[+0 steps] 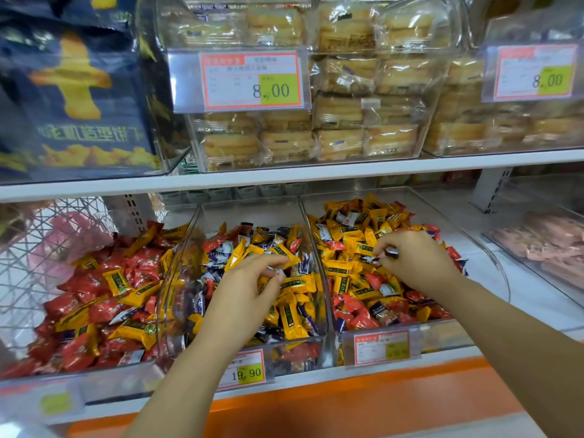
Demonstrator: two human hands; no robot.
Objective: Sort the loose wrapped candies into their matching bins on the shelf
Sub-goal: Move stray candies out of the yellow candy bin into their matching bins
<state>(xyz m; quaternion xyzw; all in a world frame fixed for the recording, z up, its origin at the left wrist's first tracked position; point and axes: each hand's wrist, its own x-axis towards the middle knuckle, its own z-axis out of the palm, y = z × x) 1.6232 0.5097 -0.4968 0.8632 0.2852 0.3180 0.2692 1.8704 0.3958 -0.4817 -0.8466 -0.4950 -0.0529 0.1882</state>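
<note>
Three clear bins stand side by side on the lower shelf, each heaped with mixed wrapped candies. The left bin (28,382) holds mostly red ones with some yellow. In the middle bin (311,270), yellow, blue-white and red candies lie mixed. My left hand (249,289) reaches into it and pinches a yellow candy (284,254) by its end. The right bin (493,257) is mostly yellow with red and blue-white among them. Over this bin my right hand (414,263) pinches a small blue-white candy (390,252) between its fingertips.
Above the upper shelf board (347,172) stand clear boxes of wrapped pastries (316,121) with 8.00 price tags and a dark blue snack bag (79,90). A wire basket (41,248) sits far left, a bin of pink packets (543,248) far right. An orange ledge (363,403) runs below.
</note>
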